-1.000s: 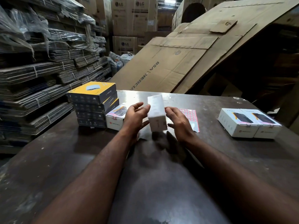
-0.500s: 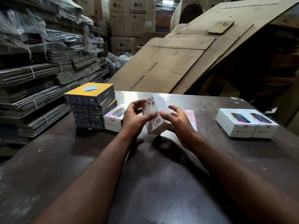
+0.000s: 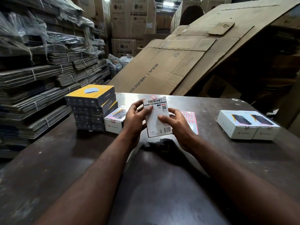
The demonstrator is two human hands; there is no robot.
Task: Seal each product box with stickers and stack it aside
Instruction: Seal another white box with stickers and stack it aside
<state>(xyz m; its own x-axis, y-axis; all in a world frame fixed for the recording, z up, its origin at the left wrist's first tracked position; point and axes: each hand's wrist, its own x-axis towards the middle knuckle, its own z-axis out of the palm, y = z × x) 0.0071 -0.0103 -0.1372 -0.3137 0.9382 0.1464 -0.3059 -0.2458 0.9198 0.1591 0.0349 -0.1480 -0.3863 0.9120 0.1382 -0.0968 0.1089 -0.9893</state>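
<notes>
A white product box (image 3: pixel 156 117) with printed text and a barcode on its back is held up above the dark table (image 3: pixel 65 159), its back face toward me. My left hand (image 3: pixel 135 119) grips its left edge, thumb on the face. My right hand (image 3: pixel 174 122) holds its right edge, thumb pressed on the face. A pink sticker (image 3: pixel 153 96) sticks up at the box's top edge. The pink sticker sheet (image 3: pixel 191 118) lies flat behind my right hand, partly hidden.
One white box (image 3: pixel 114 122) sits beside a stack of yellow-and-dark boxes (image 3: pixel 93 108) at the left. Two white boxes (image 3: pixel 246 125) lie side by side at the right. Bundled flat cartons fill the left; big cardboard sheets lean beyond the table.
The box was standing on end with a plain side toward me; both hands have tilted and turned it so its printed back faces me, and lifted it slightly.
</notes>
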